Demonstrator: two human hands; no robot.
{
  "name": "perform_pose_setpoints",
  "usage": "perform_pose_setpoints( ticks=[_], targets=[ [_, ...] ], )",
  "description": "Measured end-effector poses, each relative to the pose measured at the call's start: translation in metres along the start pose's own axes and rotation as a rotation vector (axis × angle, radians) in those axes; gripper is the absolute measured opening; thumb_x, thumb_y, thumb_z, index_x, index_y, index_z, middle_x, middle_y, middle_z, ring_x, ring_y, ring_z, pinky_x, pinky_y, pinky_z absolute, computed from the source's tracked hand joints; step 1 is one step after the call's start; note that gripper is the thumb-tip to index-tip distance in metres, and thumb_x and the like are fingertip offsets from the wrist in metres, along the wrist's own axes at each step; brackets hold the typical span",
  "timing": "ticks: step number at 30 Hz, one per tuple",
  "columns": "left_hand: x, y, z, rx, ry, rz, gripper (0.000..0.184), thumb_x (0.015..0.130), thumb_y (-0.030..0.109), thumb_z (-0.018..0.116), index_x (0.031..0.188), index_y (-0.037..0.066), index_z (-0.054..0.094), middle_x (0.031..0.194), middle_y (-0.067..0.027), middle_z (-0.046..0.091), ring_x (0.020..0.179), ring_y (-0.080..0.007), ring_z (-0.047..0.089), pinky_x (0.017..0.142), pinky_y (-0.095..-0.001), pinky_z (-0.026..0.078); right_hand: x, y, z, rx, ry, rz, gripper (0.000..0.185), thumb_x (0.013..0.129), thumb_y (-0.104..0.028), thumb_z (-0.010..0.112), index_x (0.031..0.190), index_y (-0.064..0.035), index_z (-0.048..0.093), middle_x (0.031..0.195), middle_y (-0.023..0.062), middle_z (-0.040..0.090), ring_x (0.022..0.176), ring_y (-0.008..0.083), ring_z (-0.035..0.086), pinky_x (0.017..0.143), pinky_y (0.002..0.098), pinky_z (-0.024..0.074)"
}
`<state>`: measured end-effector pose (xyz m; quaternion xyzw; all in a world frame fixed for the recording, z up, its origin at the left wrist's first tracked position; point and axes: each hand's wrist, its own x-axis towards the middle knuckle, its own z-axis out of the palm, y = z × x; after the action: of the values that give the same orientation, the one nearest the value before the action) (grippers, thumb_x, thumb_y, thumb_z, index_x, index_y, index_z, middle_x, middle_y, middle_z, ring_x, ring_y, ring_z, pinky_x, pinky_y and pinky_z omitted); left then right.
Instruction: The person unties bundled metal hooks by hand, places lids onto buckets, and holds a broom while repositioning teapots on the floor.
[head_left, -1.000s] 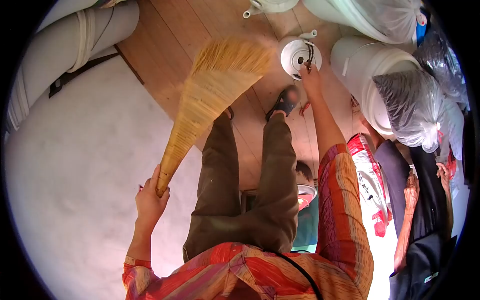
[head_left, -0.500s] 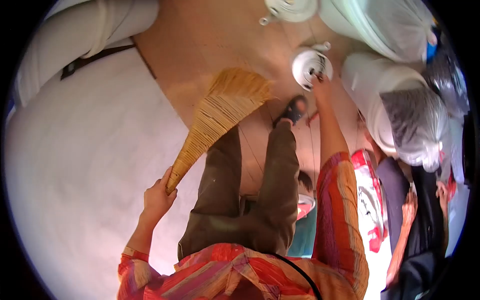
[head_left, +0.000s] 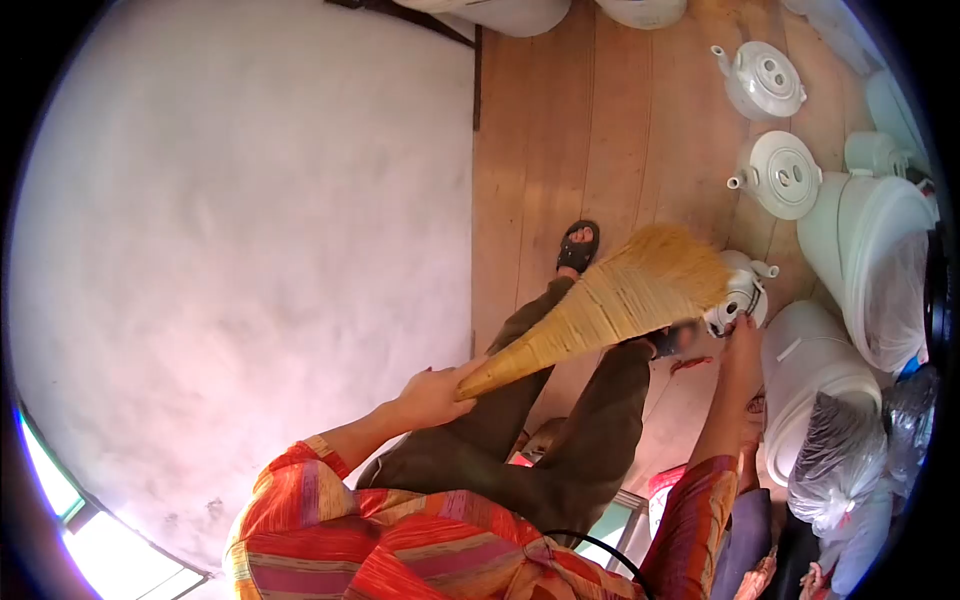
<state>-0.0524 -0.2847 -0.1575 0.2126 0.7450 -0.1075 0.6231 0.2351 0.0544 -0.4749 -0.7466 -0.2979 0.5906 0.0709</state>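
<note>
A straw broom (head_left: 610, 310) is in my left hand (head_left: 435, 396), whose fingers wrap round its narrow handle end. The bristles fan out to the right, in front of my legs and close to a small white kettle (head_left: 742, 295). That kettle hangs or rests by its dark handle in the closed fingers of my right hand (head_left: 741, 332); whether it touches the floor I cannot tell. Two larger white kettles (head_left: 783, 175) stand on the wooden floor (head_left: 620, 120) beyond it.
White buckets (head_left: 815, 370) line the right side, with plastic bags (head_left: 838, 460) on or beside them. A pale wall (head_left: 250, 200) fills the left. Another person's hands (head_left: 758, 578) and dark-clothed legs show at the lower right. White containers (head_left: 515, 12) are at the top.
The view has turned, so the wall fills more of the left and both larger kettles show. The broom now points right, its bristles nearer the small kettle. Both hands keep their holds.
</note>
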Motion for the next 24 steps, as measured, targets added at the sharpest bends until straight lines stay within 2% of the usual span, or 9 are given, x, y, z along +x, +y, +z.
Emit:
perform_pose_setpoints(
  ticks=[2,4,5,7,10,13,17,19,24],
  targets=[
    [-0.016,-0.018,0.009,-0.033,0.013,-0.008,0.071,0.078,0.029,0.060,0.140,0.023,0.025,0.102,-0.0177,0.061,0.091,-0.0348,0.059,0.082,-0.0398,0.047,-0.012,0.016,0.012,-0.101,-0.062,-0.103,0.008,0.087,-0.018,0.055,0.087,-0.0099,0.053,0.068,-0.0010,0.047,0.057,0.0089,0.042,0.053,0.0219,0.0375],
    [-0.033,-0.047,0.014,-0.337,-0.076,-0.229,0.073,0.076,0.029,0.062,0.140,0.022,0.026,0.111,-0.0185,0.059,0.100,-0.0361,0.056,0.086,-0.0394,0.045,-0.024,0.022,0.033,-0.226,-0.106,-0.094,0.009,0.086,-0.019,0.055,0.091,-0.0111,0.055,0.068,-0.0024,0.048,0.057,0.0078,0.043,0.052,0.0205,0.0361],
    [-0.043,-0.063,0.020,-0.364,-0.077,-0.216,0.073,0.076,0.029,0.062,0.140,0.022,0.026,0.111,-0.0185,0.059,0.100,-0.0361,0.056,0.086,-0.0394,0.045,0.008,0.053,0.030,-0.440,-0.119,-0.214,0.011,0.086,-0.019,0.056,0.092,-0.0104,0.056,0.069,-0.0023,0.049,0.056,0.0074,0.043,0.050,0.0209,0.0351],
    [-0.057,-0.100,0.038,-0.634,-0.052,-0.326,0.076,0.075,0.031,0.064,0.140,0.018,0.027,0.116,-0.0207,0.056,0.106,-0.0356,0.054,0.090,-0.0374,0.043,-0.048,0.010,0.070,-0.486,-0.216,-0.044,0.027,0.087,-0.023,0.050,0.101,-0.0012,0.058,0.080,0.0038,0.055,0.071,0.0138,0.050,0.063,0.0276,0.0393],
    [-0.066,-0.132,0.069,-0.774,0.101,-0.341,0.076,0.076,0.030,0.064,0.140,0.014,0.026,0.119,-0.0234,0.053,0.107,-0.0334,0.054,0.088,-0.0349,0.044,-0.094,-0.014,0.130,-0.468,-0.271,-0.073,0.027,0.088,-0.024,0.049,0.098,-0.0008,0.058,0.078,0.0038,0.055,0.071,0.0132,0.050,0.062,0.0271,0.0391],
    [-0.056,-0.154,0.085,-0.912,0.120,-0.401,0.076,0.077,0.026,0.063,0.140,0.008,0.026,0.116,-0.0225,0.054,0.104,-0.0287,0.056,0.087,-0.0330,0.044,-0.101,-0.016,0.192,-0.497,-0.374,-0.023,0.025,0.089,-0.024,0.050,0.092,-0.0006,0.057,0.075,0.0031,0.053,0.069,0.0128,0.049,0.062,0.0274,0.0388],
    [-0.036,-0.177,0.091,-1.099,0.096,-0.359,0.075,0.077,0.024,0.063,0.139,0.005,0.026,0.113,-0.0201,0.056,0.100,-0.0258,0.056,0.088,-0.0322,0.043,-0.104,-0.037,0.301,-0.755,-0.542,-0.130,0.020,0.089,-0.021,0.053,0.087,-0.0007,0.056,0.065,0.0013,0.049,0.061,0.0110,0.045,0.059,0.0263,0.0374],
    [-0.031,-0.180,0.098,-1.369,0.024,-0.342,0.075,0.077,0.023,0.064,0.139,0.003,0.026,0.112,-0.0169,0.056,0.100,-0.0229,0.055,0.088,-0.0308,0.042,-0.119,-0.053,0.359,-0.647,-0.561,-0.094,0.019,0.090,-0.021,0.052,0.088,-0.0019,0.057,0.066,0.0015,0.051,0.060,0.0104,0.046,0.058,0.0252,0.0376],
    [-0.026,-0.179,0.096,-1.256,0.034,-0.277,0.073,0.077,0.021,0.065,0.138,0.005,0.028,0.119,-0.0143,0.053,0.110,-0.0234,0.051,0.092,-0.0301,0.039,-0.105,-0.063,0.484,-0.610,-0.636,-0.116,0.018,0.090,-0.021,0.054,0.088,-0.0036,0.059,0.066,0.0009,0.051,0.061,0.0103,0.045,0.058,0.0264,0.0378]
  ],
)
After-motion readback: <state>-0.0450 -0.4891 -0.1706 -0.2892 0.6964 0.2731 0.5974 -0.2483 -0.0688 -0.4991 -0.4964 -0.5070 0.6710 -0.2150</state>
